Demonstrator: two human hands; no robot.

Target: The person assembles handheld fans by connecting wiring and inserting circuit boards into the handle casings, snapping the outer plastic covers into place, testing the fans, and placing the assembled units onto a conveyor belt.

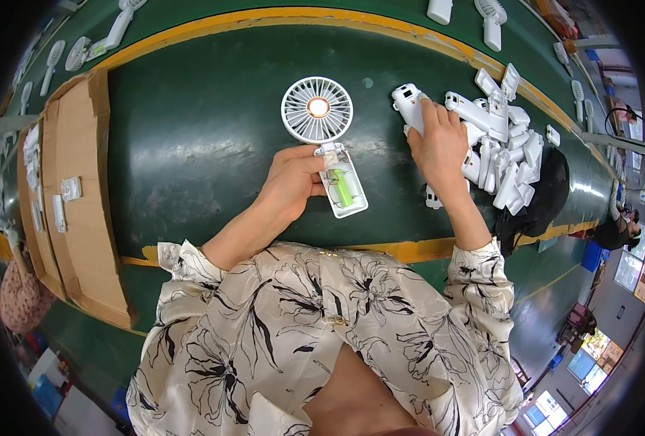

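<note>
My left hand [291, 182] grips a white handheld fan [317, 109] by its handle, the round grille pointing away from me. The handle is uncovered, so a green battery [343, 189] and thin wires show inside it. Over to the right, my right hand [441, 145] has its fingers closed around a white plastic handle shell [409, 102] with dark openings at its end. That shell lies at the left edge of a heap of white plastic shells [509, 145]. Part of it is hidden under my fingers.
A cardboard box [82, 196] with a few small white parts stands at the left. Black cloth or bag [553, 189] lies beside the heap. Beyond the yellow edge strip [322, 13], more white fans [491, 22] rest on a green surface. Other people sit at both sides.
</note>
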